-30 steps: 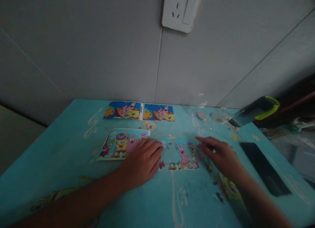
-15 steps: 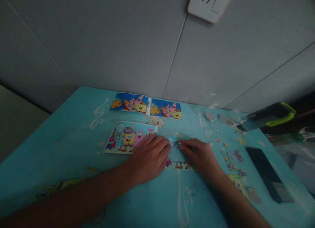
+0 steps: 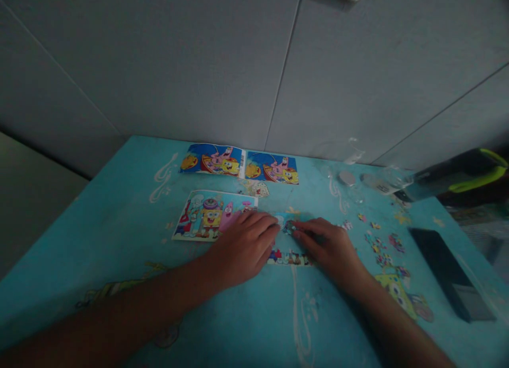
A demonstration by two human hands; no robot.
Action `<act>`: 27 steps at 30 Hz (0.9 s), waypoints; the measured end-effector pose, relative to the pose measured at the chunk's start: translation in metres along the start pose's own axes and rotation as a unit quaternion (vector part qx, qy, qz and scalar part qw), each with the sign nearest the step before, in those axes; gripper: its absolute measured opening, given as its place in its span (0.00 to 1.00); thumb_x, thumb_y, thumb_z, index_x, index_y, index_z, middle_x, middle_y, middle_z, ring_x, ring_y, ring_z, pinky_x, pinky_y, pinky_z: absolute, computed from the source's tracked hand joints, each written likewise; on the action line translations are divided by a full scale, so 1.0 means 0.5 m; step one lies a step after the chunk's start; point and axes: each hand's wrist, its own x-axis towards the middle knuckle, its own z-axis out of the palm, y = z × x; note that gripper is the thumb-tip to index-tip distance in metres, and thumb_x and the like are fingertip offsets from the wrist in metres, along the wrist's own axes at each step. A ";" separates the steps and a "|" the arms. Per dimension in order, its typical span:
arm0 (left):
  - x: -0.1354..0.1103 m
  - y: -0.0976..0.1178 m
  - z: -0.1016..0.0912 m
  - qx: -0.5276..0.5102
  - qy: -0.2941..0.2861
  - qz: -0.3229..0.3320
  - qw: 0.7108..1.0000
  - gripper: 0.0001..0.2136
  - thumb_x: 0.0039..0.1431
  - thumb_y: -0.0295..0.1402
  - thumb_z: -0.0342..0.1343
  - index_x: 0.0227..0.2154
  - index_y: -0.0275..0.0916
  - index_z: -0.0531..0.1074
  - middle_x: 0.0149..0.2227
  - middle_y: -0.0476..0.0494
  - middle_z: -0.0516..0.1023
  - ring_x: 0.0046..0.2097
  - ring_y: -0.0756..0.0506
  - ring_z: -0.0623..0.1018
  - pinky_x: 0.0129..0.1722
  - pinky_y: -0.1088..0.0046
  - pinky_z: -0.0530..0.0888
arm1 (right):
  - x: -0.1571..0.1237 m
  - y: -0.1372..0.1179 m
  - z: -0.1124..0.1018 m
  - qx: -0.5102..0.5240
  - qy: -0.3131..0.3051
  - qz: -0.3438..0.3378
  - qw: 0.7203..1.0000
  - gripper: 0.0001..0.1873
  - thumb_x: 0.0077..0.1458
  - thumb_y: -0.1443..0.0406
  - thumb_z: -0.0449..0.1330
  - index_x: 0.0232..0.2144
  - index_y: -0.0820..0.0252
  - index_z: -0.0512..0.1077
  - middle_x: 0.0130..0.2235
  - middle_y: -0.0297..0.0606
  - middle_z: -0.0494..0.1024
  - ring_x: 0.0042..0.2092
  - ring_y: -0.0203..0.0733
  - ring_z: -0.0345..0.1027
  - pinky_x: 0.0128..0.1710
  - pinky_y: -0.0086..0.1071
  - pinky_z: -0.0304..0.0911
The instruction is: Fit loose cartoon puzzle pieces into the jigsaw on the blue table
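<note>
left hand (image 3: 248, 246) and right hand (image 3: 324, 246) at an unfinished jigsaw (image 3: 291, 259)

head view: the jigsaw lies flat on the blue tablecloth (image 3: 238, 320), between the hands. the left hand rests palm down, fingers loosely bent, over the jigsaw's left edge and the right end of a cartoon picture sheet (image 3: 210, 217); whether it grips anything underneath i can't tell. the right hand's thumb and forefinger come together beside a small dark piece (image 3: 289, 227) near the top edge; whether they pinch it i can't tell. loose pieces (image 3: 376, 244) lie scattered right of that hand, near a dark flat object (image 3: 441, 262).

Both hands (image 3: 243, 247) (image 3: 328, 251) and forearms (image 3: 159, 301) (image 3: 392, 317) are bare.
</note>
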 end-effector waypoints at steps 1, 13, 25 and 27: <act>0.000 -0.001 0.000 -0.006 -0.003 -0.004 1.000 0.16 0.69 0.29 0.47 0.57 0.36 0.68 0.56 0.37 0.73 0.58 0.38 0.70 0.61 0.51 0.63 | -0.002 -0.003 0.001 0.003 -0.006 -0.001 1.000 0.11 0.62 0.62 0.62 0.46 0.51 0.81 0.38 0.37 0.83 0.38 0.42 0.76 0.40 0.36 0.70; -0.003 -0.010 0.001 -0.041 0.039 -0.005 0.998 0.18 0.66 0.23 0.46 0.56 0.35 0.69 0.56 0.39 0.75 0.57 0.39 0.72 0.61 0.54 0.65 | -0.004 -0.030 0.031 -0.066 0.003 -0.031 0.997 0.10 0.63 0.64 0.62 0.44 0.52 0.81 0.38 0.36 0.83 0.38 0.43 0.75 0.43 0.38 0.67; -0.002 -0.015 0.007 -0.031 0.045 0.001 0.999 0.17 0.65 0.24 0.51 0.56 0.33 0.70 0.56 0.39 0.75 0.57 0.39 0.72 0.61 0.53 0.66 | 0.000 -0.021 0.034 0.008 -0.013 -0.054 0.998 0.17 0.66 0.70 0.55 0.51 0.52 0.79 0.42 0.40 0.80 0.43 0.42 0.74 0.44 0.36 0.70; -0.002 -0.014 0.007 -0.025 0.045 0.003 0.999 0.16 0.65 0.25 0.51 0.55 0.33 0.70 0.56 0.38 0.75 0.56 0.39 0.72 0.61 0.52 0.66 | 0.001 -0.023 0.035 0.011 -0.022 -0.069 0.997 0.19 0.65 0.72 0.55 0.52 0.51 0.78 0.42 0.40 0.80 0.43 0.42 0.74 0.44 0.36 0.70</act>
